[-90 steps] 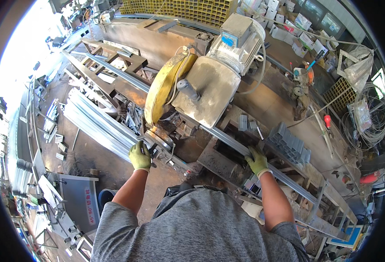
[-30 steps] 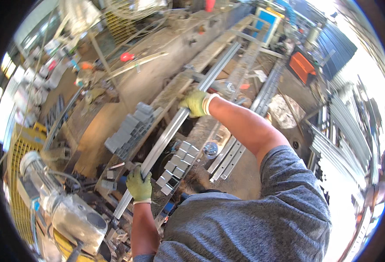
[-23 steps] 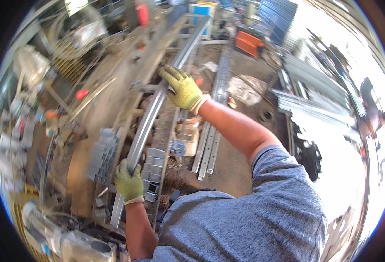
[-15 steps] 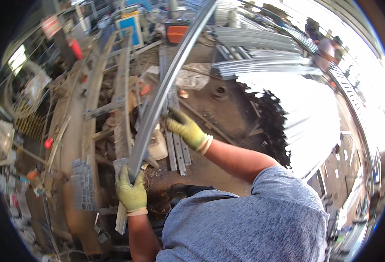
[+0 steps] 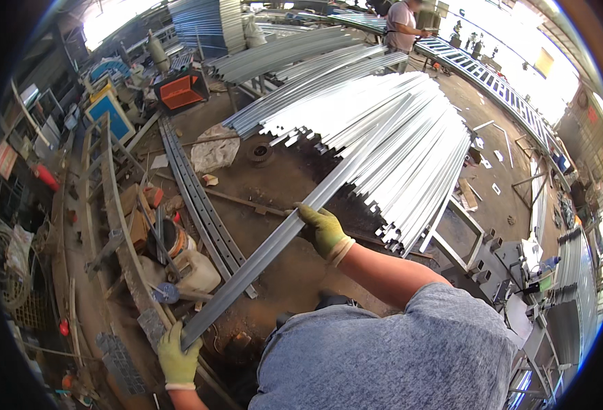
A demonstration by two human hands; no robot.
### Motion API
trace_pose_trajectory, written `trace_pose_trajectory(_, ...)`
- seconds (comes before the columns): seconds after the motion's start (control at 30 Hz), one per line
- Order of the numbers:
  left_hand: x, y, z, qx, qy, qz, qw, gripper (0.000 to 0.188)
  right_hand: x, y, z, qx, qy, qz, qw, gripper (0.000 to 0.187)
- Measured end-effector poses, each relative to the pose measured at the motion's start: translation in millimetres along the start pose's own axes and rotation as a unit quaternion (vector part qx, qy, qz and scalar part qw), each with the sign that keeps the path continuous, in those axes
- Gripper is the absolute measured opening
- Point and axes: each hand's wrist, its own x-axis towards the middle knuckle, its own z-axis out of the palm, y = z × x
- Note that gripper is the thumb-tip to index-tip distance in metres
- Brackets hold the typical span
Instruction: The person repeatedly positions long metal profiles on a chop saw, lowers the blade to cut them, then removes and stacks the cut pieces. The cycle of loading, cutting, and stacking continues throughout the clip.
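Observation:
A long grey metal profile (image 5: 259,262) slants across in front of me, from the lower left up toward the right. Its near end is gripped by my left hand (image 5: 178,357), in a yellow-green glove. Farther along, my right hand (image 5: 325,233), gloved alike, has its fingers closed around the profile from the right side. The far part of the profile reaches over a wide stack of shiny metal profiles (image 5: 418,160); whether it touches them I cannot tell.
Punched metal rails (image 5: 199,198) lie on the floor left of centre. A plastic jerrycan (image 5: 195,271), an orange-fronted box (image 5: 180,91) and a long steel frame (image 5: 113,198) stand at the left. Another person (image 5: 403,29) is at a rack (image 5: 493,72) at the back.
The metal profile has swung to the right, from steeply upright to over the stack, still in both hands. My view has turned to the right with it.

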Motion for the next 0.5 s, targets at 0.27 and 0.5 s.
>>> trace_pose_trajectory(0.27,69.5,108.2,43.1,-0.058,0.023,0.070,0.996,0.072,72.5,-100.6,-106.3,0.028,0.014,0.018,0.999,0.052)
trace_pose_trajectory(0.5,207.2,264.6,136.2,-0.026,0.031,0.112,0.993,0.063,149.6,-191.2,-188.9,-0.041,0.069,0.086,0.993,0.056)
